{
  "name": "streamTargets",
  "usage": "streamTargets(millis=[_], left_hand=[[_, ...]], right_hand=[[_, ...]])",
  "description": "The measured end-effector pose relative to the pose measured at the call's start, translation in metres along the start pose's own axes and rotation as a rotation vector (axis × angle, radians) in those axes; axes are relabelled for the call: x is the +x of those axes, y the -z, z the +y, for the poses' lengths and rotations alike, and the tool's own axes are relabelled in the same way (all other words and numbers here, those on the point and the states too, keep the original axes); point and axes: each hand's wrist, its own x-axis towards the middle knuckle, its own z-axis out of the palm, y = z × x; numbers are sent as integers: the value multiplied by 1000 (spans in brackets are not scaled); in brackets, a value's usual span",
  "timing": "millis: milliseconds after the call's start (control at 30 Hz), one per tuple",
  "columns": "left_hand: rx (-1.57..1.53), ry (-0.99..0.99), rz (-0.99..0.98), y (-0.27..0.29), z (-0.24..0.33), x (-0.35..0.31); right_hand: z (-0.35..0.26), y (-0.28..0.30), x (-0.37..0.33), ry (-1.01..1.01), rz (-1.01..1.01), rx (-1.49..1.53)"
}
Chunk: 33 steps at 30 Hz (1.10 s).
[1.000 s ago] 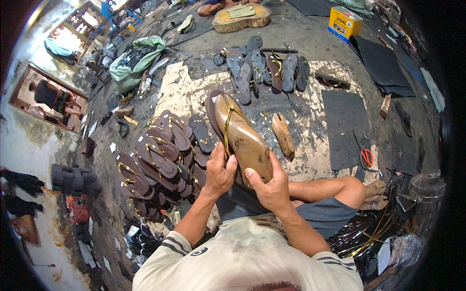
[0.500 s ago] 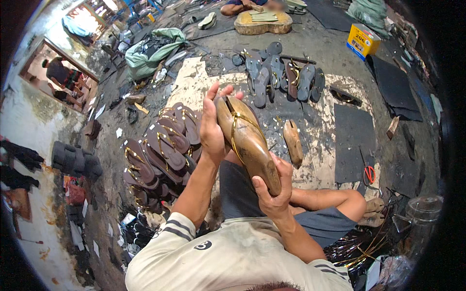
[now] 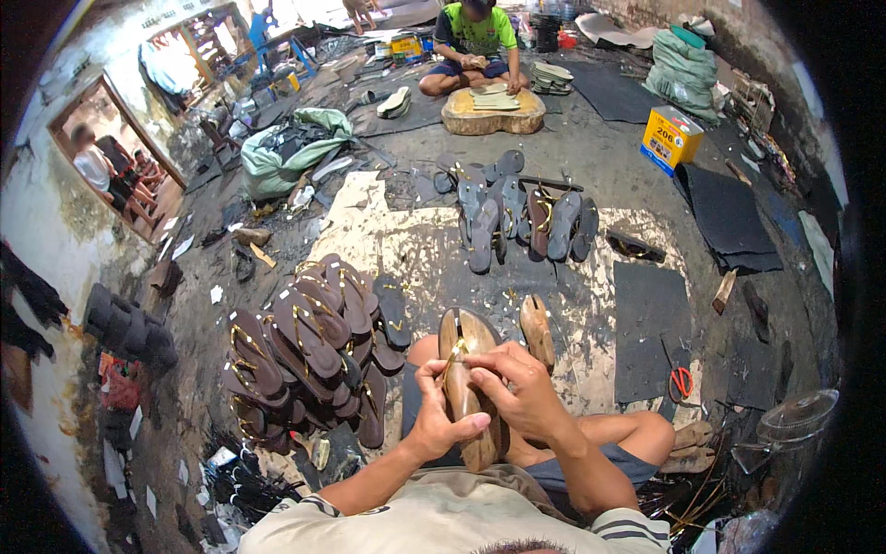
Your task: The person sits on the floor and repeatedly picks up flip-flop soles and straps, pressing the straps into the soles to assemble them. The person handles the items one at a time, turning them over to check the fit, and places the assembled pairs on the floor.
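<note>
A wooden shoe last (image 3: 477, 454) with a dark sandal sole against its underside is held over my lap, slot end pointing away from me. Gold sandal straps (image 3: 456, 349) lie across its top. My left hand (image 3: 436, 420) is wrapped round the last's left side, thumb along the wood. My right hand (image 3: 524, 388) has its fingers bent and pressed together at the straps, close to the left fingertips. Just beyond the right hand, a second wooden last (image 3: 535, 325) lies on the floor. Brown sandals with gold straps (image 3: 309, 323) are heaped to my left.
Dark sandals (image 3: 503, 217) lie in a group ahead. Red-handled scissors (image 3: 681, 380) rest beside a black sheet (image 3: 651, 328) at right. A co-worker (image 3: 475, 37) sits behind a wooden block (image 3: 494, 120). A yellow box (image 3: 671, 138) and a green sack (image 3: 295, 152) stand farther off.
The last has come down closer to my lap and stands more upright in view. My right hand has left its heel end for the straps; my left hand has shifted back along its side.
</note>
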Motion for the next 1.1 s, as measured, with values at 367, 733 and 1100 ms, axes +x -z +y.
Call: streamTargets(millis=[367,733,1100], left_hand=[[-456,200,64,-9,29,-50],[-472,205,73,-2,23,-58],[328,250,-332,-11,78,-30]], right_hand=[[22,-65,-135,-721,88,928],[-10,-28,-151,-848,-65,1079],[54,-9,-43,-782,-134,1050]])
